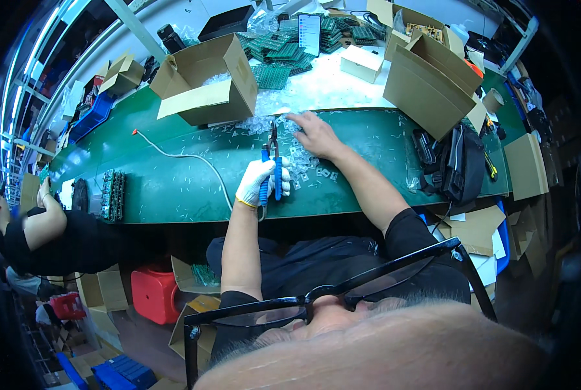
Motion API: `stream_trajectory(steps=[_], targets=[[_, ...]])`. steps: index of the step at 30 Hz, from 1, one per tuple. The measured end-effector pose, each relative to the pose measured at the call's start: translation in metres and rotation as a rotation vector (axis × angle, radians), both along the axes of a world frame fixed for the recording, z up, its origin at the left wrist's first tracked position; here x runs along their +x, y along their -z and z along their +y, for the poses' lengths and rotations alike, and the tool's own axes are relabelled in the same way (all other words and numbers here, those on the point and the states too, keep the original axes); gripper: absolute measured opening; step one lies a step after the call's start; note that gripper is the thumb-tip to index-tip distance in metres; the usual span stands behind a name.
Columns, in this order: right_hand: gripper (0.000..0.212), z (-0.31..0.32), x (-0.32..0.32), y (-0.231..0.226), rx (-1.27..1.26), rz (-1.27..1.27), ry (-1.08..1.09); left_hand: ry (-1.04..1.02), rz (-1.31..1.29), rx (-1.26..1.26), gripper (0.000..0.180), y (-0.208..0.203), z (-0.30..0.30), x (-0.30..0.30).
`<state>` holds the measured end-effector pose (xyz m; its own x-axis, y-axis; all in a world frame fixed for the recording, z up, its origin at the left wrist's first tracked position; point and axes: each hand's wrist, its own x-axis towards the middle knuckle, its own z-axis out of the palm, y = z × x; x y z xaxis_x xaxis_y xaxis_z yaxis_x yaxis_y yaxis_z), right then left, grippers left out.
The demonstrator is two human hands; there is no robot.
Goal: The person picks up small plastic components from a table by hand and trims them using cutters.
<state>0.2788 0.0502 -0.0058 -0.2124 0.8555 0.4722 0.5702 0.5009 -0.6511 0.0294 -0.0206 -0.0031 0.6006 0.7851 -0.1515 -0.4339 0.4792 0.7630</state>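
Note:
My left hand (255, 177), in a white knitted glove, is wrapped round the blue handles of a pair of cutting pliers (278, 177). Their dark jaws point away from me, over the edge of a scatter of small clear plastic pieces (297, 170). To the right of the jaws, my bare right hand (318, 135) reaches in over these pieces, index finger stretched toward the left and thumb apart from it. Nothing shows between its fingers, though the fingertips blend with the clear pieces beneath.
Behind the hands, an opened carton (206, 97) and a taller one (427, 88) flank a white sheet (329, 91). Green circuit boards (277, 55) are heaped beyond, beside an upright phone (309, 35). A black bag (456, 159) lies right; a white cable (180, 156) crosses the green table. Another person (50, 221) sits left.

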Motion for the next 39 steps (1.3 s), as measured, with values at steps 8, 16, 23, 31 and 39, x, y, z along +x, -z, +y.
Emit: stream_trajectory(steps=[8,16,23,31,39], targets=[[0.026,0.004,0.004,0.012,-0.006,-0.21,0.176,0.009,-0.005,0.01,0.058,-0.002,0.0,0.001],[0.024,0.016,0.028,0.006,-0.208,0.283,0.234,0.019,0.015,-0.041,0.061,-0.001,0.002,0.003],[0.014,0.0,0.018,-0.012,-0.749,1.114,-0.341,0.063,0.145,-0.001,0.065,-0.005,0.001,0.0],[0.012,-0.002,0.023,-0.006,-0.625,0.746,-0.114,0.075,0.148,0.0,0.065,-0.005,0.003,0.01],[0.026,-0.011,0.011,-0.006,0.074,0.067,-0.086,0.058,-0.065,-0.027,0.068,-0.006,0.0,0.001]])
